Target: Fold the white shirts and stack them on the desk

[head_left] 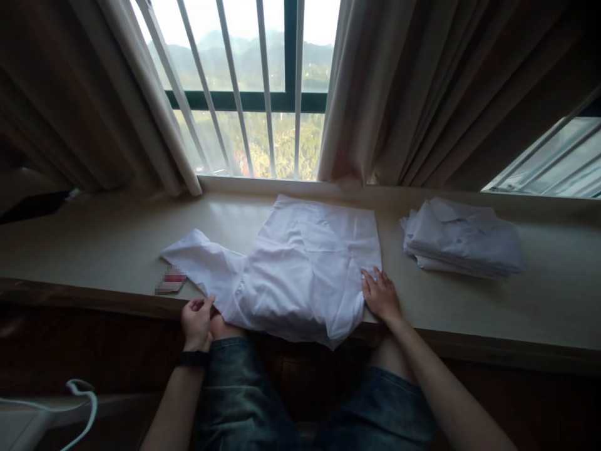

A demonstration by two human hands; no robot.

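White shirt (305, 263), one item, spread across the window ledge (94, 244) at the centre of the frame, its near hem hanging over the ledge's front edge.

Left to right, you have:
- Small flat object (171, 280), lower left of the shirt; blurred, so what it is cannot be read.
- One sleeve (201, 260), lying out to the left, unfolded.
- Your left hand (197, 322), at the ledge's front edge, fingers curled and pinching the cloth at the base of that sleeve.
- Shirt body, centre, already lying in a rough rectangle; the right side looks turned in, though creases remain.
- Your right hand (381, 294), fingers spread and laid flat on the shirt's lower right corner.
- Stack of folded white garments (462, 238), right of frame, well apart from the shirt.

Progress, as judged: the fold seems partly made, with the left sleeve and the overhanging hem not yet taken in.

Hard to make out: the collar and any buttons; the count in the stack; the shirt's underside. A white cable (82, 407) at lower left runs off frame.
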